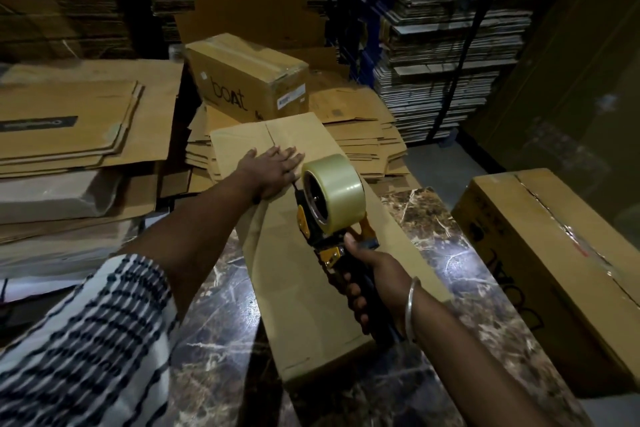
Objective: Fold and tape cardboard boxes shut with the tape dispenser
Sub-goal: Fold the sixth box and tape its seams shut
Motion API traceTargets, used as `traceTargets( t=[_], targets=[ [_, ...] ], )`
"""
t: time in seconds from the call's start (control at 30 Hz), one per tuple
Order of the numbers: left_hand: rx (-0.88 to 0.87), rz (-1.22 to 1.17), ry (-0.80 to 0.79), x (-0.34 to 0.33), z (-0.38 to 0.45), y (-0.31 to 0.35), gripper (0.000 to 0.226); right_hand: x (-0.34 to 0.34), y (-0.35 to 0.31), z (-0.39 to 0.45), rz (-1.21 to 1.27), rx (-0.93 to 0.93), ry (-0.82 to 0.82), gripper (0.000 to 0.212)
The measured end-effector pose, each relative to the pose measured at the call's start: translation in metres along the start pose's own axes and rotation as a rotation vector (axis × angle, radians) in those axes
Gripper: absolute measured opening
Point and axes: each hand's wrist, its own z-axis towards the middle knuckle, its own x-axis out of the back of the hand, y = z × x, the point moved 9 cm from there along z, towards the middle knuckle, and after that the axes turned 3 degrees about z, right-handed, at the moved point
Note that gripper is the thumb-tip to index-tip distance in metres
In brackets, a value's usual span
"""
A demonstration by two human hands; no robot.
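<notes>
A long brown cardboard box [294,274] lies on the dark marble table [221,340], its folded top flaps meeting in a seam at the far end. My left hand [273,170] lies flat on those flaps with straight fingers, pressing them down. My right hand [374,284] grips the black handle of the tape dispenser [329,215], a yellow and black frame carrying a big roll of clear tape. The dispenser stands over the middle of the box, just right of my left hand.
A taped box [561,270] sits at the right of the table. Another taped box marked "boAt" [249,80] stands behind. Flat cardboard sheets [76,121] pile up at left, more flattened boxes [360,135] lie behind, and tall cardboard stacks [450,45] fill the back.
</notes>
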Motion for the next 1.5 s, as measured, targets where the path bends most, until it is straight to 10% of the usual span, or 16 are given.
traceTargets(
  t=[0.83,1.13,1.5],
  targets=[
    [-0.183,0.124,-0.018,-0.017,-0.065,0.055,0.051,0.025,0.048,-0.05,-0.072,-0.006,0.16,0.061],
    [-0.137,-0.173,0.241,-0.001,-0.095,0.08,0.061,0.011,0.043,-0.056,-0.022,0.082,0.183,0.067],
    [-0.13,-0.101,0.077,-0.011,-0.073,0.058,0.06,-0.009,-0.004,-0.03,-0.029,0.17,0.14,0.054]
  ],
)
